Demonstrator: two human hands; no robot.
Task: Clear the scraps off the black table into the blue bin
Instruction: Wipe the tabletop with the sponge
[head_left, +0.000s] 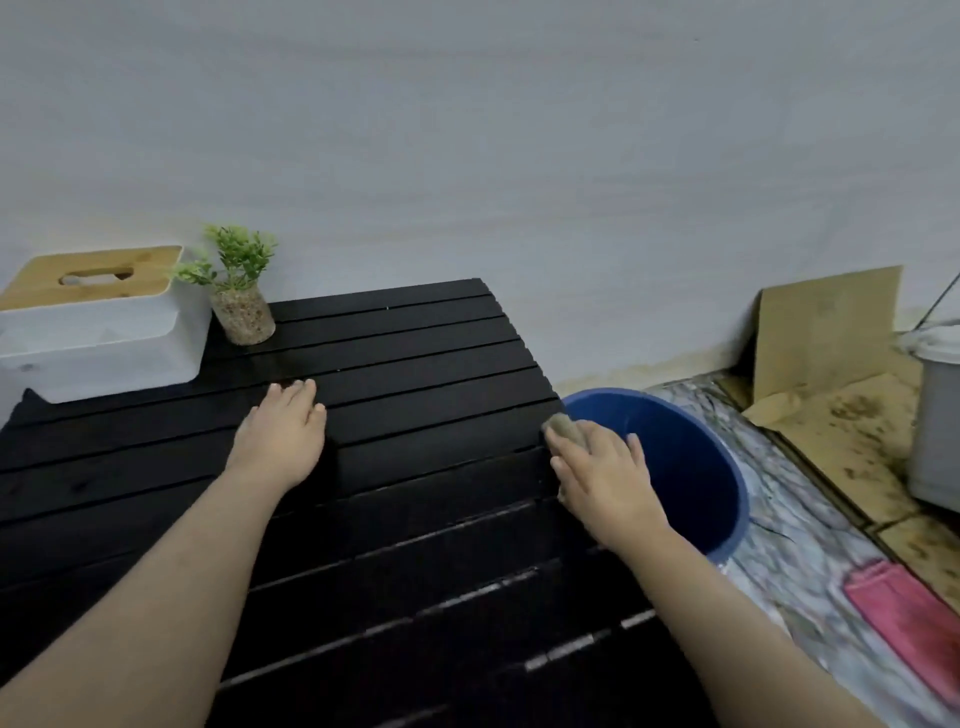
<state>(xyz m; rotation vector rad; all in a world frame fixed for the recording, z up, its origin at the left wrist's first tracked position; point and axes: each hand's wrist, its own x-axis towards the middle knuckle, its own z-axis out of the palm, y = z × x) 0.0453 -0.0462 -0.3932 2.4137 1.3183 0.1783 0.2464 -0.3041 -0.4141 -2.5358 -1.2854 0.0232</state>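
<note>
- My right hand (602, 467) closes its fingers (563, 447) on a small grey-brown scrap (563, 427) at the right edge of the black slatted worktop (415, 374), above the round blue plastic bin (691, 457).
- My left hand (283, 431) lies flat, open, empty.
- Releasing early could drop the scrap between slats.

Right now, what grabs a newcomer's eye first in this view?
The two bare arms reaching over the black slatted table: the left hand lies flat on it, the right hand holds a greyish scrap at the table's right edge. Just beyond it on the floor sits the blue bin; a small green plant stands at the back left.
</note>
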